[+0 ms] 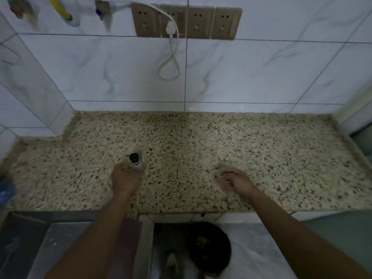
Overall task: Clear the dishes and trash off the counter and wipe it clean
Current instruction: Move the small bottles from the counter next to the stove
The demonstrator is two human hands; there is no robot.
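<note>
The speckled granite counter (261, 141) runs across the middle of the view. My left hand (124, 179) is closed around a small bottle (135, 161) with a dark cap and a white body, held just above the counter at centre left. My right hand (234, 181) hovers over the counter at centre right, its fingers pinched on a few thin toothpicks (227, 181). The picture is blurred, so the sticks show only faintly.
A bin with a dark liner (211, 248) stands on the floor below the counter's front edge. A blue cloth (7, 191) lies at the left edge. Wall sockets (186, 22) with a white cable hang above. Tiled walls close in the back and left.
</note>
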